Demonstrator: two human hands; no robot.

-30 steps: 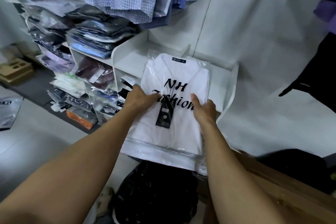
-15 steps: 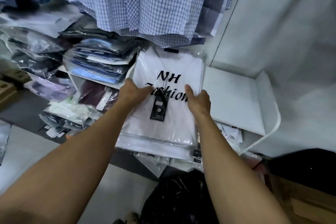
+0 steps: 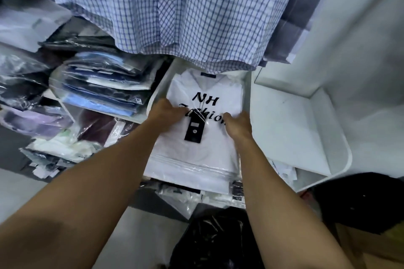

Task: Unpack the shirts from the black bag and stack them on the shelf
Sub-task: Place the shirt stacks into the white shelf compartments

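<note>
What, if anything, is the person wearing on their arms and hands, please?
Nothing visible: the left hand and right hand are bare, without gloves, and both forearms are uncovered, no sleeve in view. No watch or bracelet shows at either wrist; blur hides any rings.

Glossy film over soft cloth on a matt white shelf

The white shirt at centre is smooth cloth sealed in clear, shiny plastic film, and its black tag looks like matt card. The shelf is smooth, matt white board. The checked shirts along the top are thin woven cloth. At left, the stacked packs gleam in crinkled film. The black bag at the bottom is glossy, creased plastic.
</note>
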